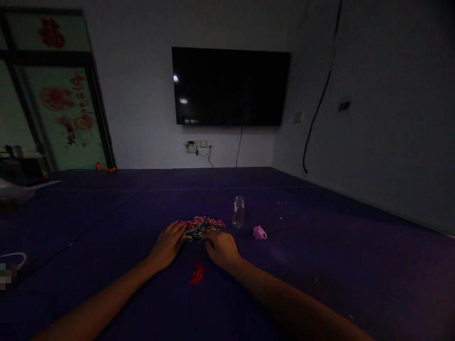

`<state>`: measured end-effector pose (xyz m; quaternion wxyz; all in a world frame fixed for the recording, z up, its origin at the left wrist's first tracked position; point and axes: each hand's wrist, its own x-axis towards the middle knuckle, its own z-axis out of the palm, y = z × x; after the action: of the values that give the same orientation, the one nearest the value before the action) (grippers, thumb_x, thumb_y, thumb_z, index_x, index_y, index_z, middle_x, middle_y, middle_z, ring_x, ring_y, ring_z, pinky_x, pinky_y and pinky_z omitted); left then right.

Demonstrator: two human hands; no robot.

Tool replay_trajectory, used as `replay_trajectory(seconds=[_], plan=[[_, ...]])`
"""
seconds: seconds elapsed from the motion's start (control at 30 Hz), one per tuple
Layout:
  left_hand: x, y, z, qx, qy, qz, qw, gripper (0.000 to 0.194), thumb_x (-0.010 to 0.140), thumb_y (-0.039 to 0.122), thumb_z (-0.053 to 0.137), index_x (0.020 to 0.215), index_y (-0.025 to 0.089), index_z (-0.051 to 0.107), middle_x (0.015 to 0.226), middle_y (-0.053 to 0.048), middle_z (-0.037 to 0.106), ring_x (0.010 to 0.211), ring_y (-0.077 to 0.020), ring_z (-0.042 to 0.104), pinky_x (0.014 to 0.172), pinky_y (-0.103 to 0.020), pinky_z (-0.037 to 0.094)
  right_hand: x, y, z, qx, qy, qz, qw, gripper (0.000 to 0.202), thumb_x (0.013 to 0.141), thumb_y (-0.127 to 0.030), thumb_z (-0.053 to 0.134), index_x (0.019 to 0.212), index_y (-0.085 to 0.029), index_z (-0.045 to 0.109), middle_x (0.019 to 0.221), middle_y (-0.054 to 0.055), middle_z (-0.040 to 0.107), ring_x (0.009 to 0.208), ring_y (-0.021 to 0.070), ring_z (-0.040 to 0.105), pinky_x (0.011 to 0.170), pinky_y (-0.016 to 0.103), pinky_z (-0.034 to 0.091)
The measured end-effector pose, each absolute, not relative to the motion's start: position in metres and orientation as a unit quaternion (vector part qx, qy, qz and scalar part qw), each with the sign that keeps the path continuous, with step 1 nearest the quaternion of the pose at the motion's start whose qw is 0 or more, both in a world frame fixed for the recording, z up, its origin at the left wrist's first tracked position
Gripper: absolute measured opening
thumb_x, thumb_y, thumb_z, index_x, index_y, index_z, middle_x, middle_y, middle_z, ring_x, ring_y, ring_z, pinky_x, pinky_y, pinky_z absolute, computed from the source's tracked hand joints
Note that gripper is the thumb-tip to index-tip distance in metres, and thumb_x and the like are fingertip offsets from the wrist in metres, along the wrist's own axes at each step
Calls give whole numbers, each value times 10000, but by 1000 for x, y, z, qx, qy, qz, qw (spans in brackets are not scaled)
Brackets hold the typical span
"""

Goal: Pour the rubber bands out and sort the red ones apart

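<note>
A pile of small multicoloured bands [202,226] lies on the dark blue surface. At its left edge rests my left hand [168,245], fingers stretched out and touching the pile. My right hand [221,247] is at the pile's lower right, with its fingers curled inward; whatever they may hold is hidden. A small heap of red bands [197,273] sits nearer to me, between my forearms. Just right of the pile stands a clear, uncapped bottle [238,212]. A pink cap with a loop [259,232] lies to the right of the bottle.
The blue surface [320,265] reaches back to the wall, where a large dark television [231,87] hangs. Small white specks dot the surface on the right. A white curved object [22,256] is at the far left. A black cable [320,104] hangs on the right wall.
</note>
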<state>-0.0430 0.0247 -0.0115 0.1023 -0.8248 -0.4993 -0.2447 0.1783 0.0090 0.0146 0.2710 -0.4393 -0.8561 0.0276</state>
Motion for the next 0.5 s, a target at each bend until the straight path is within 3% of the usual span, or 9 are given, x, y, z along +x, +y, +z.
replay_trajectory(seconds=[0.37, 0.5], plan=[[-40, 22, -11, -848, -427, -282, 137, 413, 964, 327, 342, 1362, 233, 404, 1328, -70, 530, 1274, -240, 415, 1019, -468, 404, 178, 9, 14, -446, -854, 26, 267, 302, 808, -151, 447, 978, -232, 683, 1023, 22, 703, 948, 171, 639, 806, 245, 456], [-34, 12, -5, -868, -377, -285, 155, 436, 956, 244, 343, 1392, 234, 348, 1366, -70, 492, 1295, -230, 385, 1026, -470, 398, 179, 7, 15, -412, -865, 32, 286, 366, 806, -132, 437, 1081, -240, 652, 1163, 20, 647, 1054, 161, 595, 883, 253, 444]])
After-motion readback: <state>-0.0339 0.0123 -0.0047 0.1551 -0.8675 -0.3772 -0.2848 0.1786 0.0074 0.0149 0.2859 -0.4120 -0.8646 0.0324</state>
